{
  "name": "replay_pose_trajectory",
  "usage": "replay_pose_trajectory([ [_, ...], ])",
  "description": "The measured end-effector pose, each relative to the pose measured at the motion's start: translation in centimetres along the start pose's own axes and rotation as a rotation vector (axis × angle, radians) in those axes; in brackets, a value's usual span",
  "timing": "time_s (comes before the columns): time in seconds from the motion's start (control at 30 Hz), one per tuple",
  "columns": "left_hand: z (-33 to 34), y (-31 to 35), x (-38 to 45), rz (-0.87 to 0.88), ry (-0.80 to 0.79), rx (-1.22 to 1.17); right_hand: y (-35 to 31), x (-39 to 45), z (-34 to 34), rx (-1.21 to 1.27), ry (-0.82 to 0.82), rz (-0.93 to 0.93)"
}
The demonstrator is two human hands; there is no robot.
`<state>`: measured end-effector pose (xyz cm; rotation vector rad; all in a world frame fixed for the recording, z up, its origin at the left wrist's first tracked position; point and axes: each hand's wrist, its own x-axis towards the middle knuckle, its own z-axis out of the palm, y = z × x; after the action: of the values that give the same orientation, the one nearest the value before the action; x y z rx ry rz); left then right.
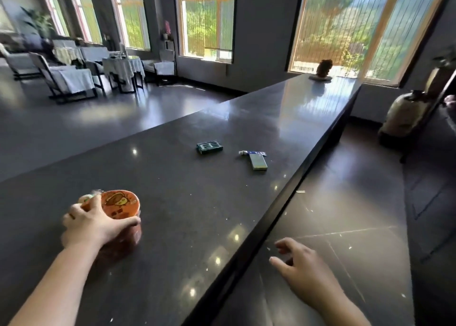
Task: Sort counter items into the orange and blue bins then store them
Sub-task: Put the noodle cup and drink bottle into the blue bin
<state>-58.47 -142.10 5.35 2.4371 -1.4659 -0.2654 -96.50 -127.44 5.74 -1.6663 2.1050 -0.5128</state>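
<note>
An orange instant noodle cup [122, 207] with a printed lid stands on the dark counter [197, 202] at the near left. My left hand [91, 223] grips it from the left, fingers curled round its rim and side; a small pale item is partly hidden behind those fingers. My right hand [303, 269] hangs past the counter's right edge, fingers relaxed and holding nothing. Farther along the counter lie a dark green box [209, 147], a small white and blue tube [251, 153] and a flat grey-green box [258, 162] touching the tube. No orange or blue bin is in view.
A brown ornament on a plate [323, 70] sits at the counter's far end by the window. The counter's right edge drops to a dark tiled floor [345, 227]. Chairs and covered tables [121, 66] stand at the far left. A large jar [402, 116] stands at the right.
</note>
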Motion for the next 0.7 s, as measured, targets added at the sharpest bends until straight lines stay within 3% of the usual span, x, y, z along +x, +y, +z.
replay_pose_trajectory([
  [0.23,2.7,4.5,-0.8,0.069,0.013,0.082,-2.8,9.6,0.8,-0.051,-0.105,-0.131],
  [0.53,3.6,7.6,0.3,0.094,0.049,0.076,-12.4,21.2,3.7,-0.034,-0.152,-0.38],
  [0.7,2.5,5.4,-0.6,-0.083,0.086,-0.08,-15.6,24.0,7.0,-0.083,-0.328,-0.529],
])
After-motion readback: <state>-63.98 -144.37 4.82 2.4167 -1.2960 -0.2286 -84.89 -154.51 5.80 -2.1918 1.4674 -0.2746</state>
